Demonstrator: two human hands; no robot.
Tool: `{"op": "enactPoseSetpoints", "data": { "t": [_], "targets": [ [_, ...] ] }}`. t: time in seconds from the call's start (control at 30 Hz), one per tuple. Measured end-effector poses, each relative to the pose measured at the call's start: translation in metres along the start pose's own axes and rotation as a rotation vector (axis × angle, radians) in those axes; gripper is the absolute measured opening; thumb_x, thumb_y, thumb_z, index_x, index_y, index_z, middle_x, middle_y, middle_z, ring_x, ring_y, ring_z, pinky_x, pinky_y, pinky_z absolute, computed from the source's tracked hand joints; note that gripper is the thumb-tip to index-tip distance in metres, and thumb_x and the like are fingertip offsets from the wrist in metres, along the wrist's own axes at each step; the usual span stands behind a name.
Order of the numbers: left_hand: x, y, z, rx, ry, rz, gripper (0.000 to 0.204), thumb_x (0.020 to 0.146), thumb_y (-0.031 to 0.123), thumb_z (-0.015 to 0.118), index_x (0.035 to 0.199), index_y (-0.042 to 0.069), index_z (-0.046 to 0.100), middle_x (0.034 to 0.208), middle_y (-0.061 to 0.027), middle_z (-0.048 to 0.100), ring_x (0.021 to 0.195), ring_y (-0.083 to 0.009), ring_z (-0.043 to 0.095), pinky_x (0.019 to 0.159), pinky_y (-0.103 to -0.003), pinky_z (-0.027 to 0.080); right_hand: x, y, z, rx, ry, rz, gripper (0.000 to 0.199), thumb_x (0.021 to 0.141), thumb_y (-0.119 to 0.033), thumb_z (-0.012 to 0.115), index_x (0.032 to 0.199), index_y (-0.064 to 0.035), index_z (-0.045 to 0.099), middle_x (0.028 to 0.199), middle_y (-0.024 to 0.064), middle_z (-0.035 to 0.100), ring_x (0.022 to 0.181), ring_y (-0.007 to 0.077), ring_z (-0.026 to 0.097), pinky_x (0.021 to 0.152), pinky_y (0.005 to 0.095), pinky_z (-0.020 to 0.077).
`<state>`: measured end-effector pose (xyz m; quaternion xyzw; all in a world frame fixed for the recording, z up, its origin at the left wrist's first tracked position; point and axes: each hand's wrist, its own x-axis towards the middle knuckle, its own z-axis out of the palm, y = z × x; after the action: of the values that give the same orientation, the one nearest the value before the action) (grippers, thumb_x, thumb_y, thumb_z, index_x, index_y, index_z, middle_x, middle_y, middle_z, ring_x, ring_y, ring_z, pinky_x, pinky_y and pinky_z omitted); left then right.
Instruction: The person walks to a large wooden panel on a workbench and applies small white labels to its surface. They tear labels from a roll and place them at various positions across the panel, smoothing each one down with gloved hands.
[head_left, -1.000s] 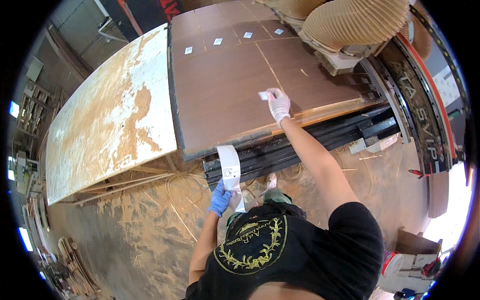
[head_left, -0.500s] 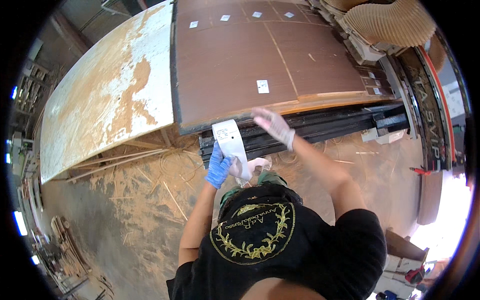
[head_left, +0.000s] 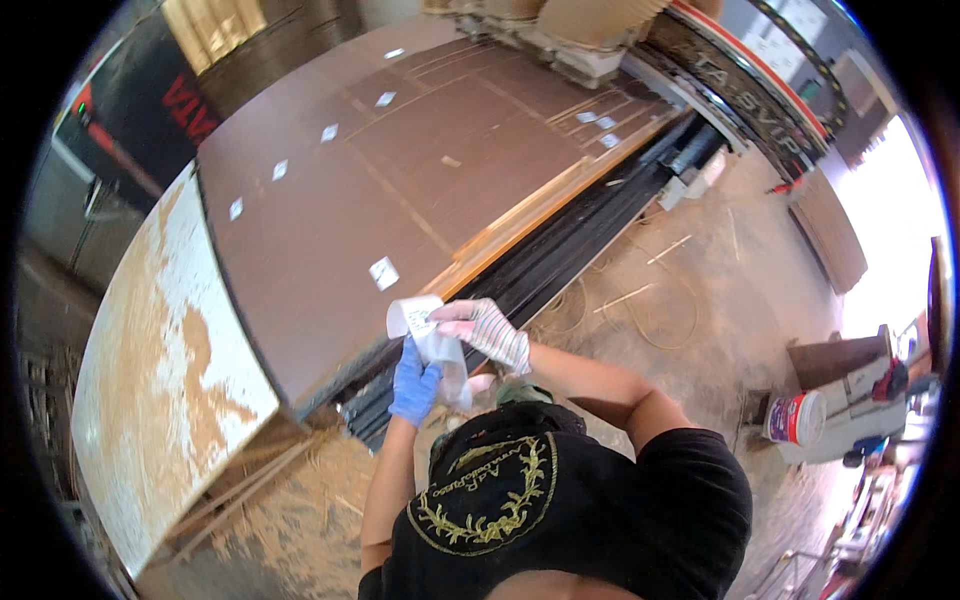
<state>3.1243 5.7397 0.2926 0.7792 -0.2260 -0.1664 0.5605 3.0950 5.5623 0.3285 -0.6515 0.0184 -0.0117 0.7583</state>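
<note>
Floor (head_left: pixel 740 290), grey with tan sawdust, spreads below everything. On it the brown panel (head_left: pixel 310 220) is marked by pale straight lines, its left edge next to a white board (head_left: pixel 130 410) with patchy tan dust. Black rails (head_left: pixel 575 255) run along the panel's near edge, just outside a raised wood strip (head_left: pixel 515 225). A ribbed beige hose (head_left: pixel 590 18) hangs over the far right corner. Well off to the right stands a bucket (head_left: pixel 797 418).

The blue-gloved left hand (head_left: pixel 414 385) is clamped on a white label roll (head_left: pixel 436 345), held just off the panel's near edge, above the rails' left end. The right hand (head_left: pixel 485 330), in a striped glove, has thumb and fingers pinched together on the roll's printed face.

Five labels (head_left: pixel 329 132) line the panel's far edge, one lies near the near edge, and three sit by the right corner. A pale chip (head_left: pixel 451 160) lies near the middle.
</note>
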Motion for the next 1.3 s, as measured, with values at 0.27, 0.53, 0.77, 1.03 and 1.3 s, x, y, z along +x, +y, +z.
{"op": "enactPoseSetpoints", "data": {
  "t": [0.27, 0.53, 0.77, 1.03, 1.3],
  "targets": [
    [0.037, -0.009, 0.047, -0.042, -0.079, 0.033, 0.068, 0.068, 0.002, 0.045, 0.133, 0.000, 0.023, 0.123, -0.0131, 0.043, 0.111, -0.0198, 0.044, 0.094, -0.030, 0.034, 0.102, 0.021, -0.139, 0.068, 0.305, 0.151, 0.021, 0.078, -0.023, 0.063, 0.089, -0.0058, 0.063, 0.079, 0.0037, 0.062, 0.074, 0.0132, 0.058, 0.069, 0.0261, 0.0464],
    [0.026, -0.021, 0.072, -0.349, 0.260, -0.190, 0.068, 0.069, 0.007, 0.055, 0.130, -0.001, 0.025, 0.122, -0.0114, 0.042, 0.109, -0.0212, 0.043, 0.095, -0.032, 0.034, 0.186, 0.029, -0.228, -1.537, 0.149, 0.066, 0.029, 0.080, -0.031, 0.049, 0.093, -0.0075, 0.059, 0.101, 0.0069, 0.059, 0.097, 0.0243, 0.053, 0.088, 0.0386, 0.0362],
    [0.027, -0.016, 0.104, -0.397, 0.297, -0.270, 0.078, 0.065, 0.005, 0.058, 0.134, 0.001, 0.022, 0.124, -0.0130, 0.040, 0.111, -0.0234, 0.043, 0.094, -0.035, 0.035, 0.175, 0.049, -0.227, -1.522, 0.043, 0.030, 0.076, 0.080, -0.057, 0.040, 0.134, -0.0048, 0.025, 0.140, 0.0118, 0.022, 0.131, 0.0262, 0.015, 0.106, 0.0411, 0.0097],
    [0.047, 0.006, 0.116, -0.424, 0.082, -0.167, 0.072, 0.064, -0.002, 0.051, 0.131, -0.001, 0.025, 0.122, -0.0126, 0.042, 0.110, -0.0216, 0.043, 0.095, -0.032, 0.033, 0.100, 0.034, -0.213, -1.361, -0.002, 0.134, 0.068, 0.082, -0.055, 0.037, 0.130, -0.0070, 0.034, 0.132, 0.0137, 0.035, 0.126, 0.0262, 0.027, 0.104, 0.0419, 0.0162],
    [0.051, 0.017, 0.165, -0.468, -0.158, -0.138, 0.066, 0.070, 0.011, 0.060, 0.128, 0.001, 0.030, 0.115, -0.0092, 0.048, 0.101, -0.0179, 0.050, 0.085, -0.031, 0.043, -0.095, 0.052, -0.165, 0.119, 0.184, 0.189, 0.053, 0.088, -0.042, 0.044, 0.123, -0.0029, 0.044, 0.116, 0.0111, 0.052, 0.109, 0.0197, 0.047, 0.095, 0.0319, 0.0344]
  ]
}}
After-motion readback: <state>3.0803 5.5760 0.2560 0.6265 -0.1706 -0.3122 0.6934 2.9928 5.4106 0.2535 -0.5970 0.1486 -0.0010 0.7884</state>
